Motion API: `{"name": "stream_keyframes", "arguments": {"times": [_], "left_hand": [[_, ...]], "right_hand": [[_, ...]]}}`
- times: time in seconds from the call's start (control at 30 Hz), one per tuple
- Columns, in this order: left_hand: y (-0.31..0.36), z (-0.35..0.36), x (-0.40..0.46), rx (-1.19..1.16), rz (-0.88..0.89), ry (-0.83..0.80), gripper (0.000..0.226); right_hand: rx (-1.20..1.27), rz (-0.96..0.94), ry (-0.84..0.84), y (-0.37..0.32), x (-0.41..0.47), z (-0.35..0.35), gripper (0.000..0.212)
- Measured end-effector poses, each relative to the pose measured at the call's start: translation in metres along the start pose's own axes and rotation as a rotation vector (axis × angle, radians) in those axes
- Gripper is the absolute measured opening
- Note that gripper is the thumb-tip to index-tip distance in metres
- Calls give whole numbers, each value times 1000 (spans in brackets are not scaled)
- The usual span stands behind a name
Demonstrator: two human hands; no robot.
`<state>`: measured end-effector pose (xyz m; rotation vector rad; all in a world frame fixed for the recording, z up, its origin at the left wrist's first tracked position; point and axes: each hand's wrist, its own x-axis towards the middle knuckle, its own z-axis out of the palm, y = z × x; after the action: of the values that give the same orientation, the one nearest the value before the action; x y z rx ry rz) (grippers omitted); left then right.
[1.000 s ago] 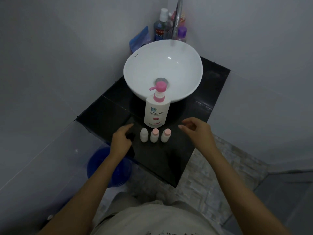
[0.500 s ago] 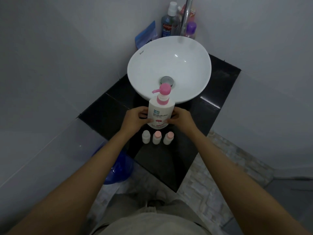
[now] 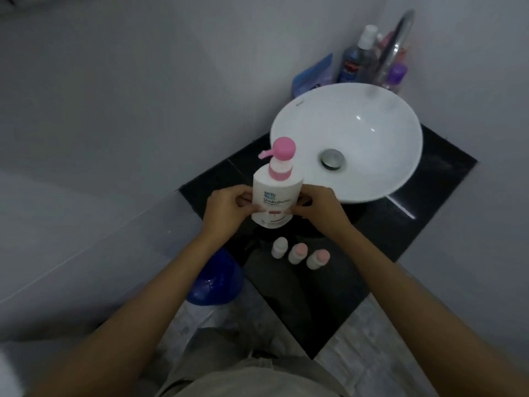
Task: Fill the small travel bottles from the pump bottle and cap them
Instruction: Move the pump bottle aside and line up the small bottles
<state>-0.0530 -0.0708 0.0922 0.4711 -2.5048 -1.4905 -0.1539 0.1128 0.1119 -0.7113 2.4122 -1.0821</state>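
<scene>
Now, with the left hand (image 3: 229,213) and right hand (image 3: 320,210) fingers clamped on the white pump bottle with pink pump head (image 3: 275,196), seemingly lifted above the black bench (image 3: 400,224), it should stay upright while travelling toward the three small capped travel bottles (image 3: 297,253) by the bench's near edge.

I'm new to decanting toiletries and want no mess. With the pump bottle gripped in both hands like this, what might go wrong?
1. The three travel bottles stand close together just below the pump bottle; setting it down carelessly may topple them.
2. All three look capped, so pumping now would spill onto the black counter.
3. The left hand and right hand grip only its lower body; it might tip.
</scene>
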Motion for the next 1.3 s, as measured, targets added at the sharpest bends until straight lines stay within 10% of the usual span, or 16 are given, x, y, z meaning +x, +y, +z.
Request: {"name": "stream_keyframes", "arguments": {"times": [0.63, 1.3], "left_hand": [[-62, -64, 56, 97, -284, 384, 23], [-75, -72, 70, 38, -329, 454, 37]], "right_hand": [[51, -52, -389, -56, 166, 76, 44], [143, 1, -340, -71, 170, 87, 43]]}}
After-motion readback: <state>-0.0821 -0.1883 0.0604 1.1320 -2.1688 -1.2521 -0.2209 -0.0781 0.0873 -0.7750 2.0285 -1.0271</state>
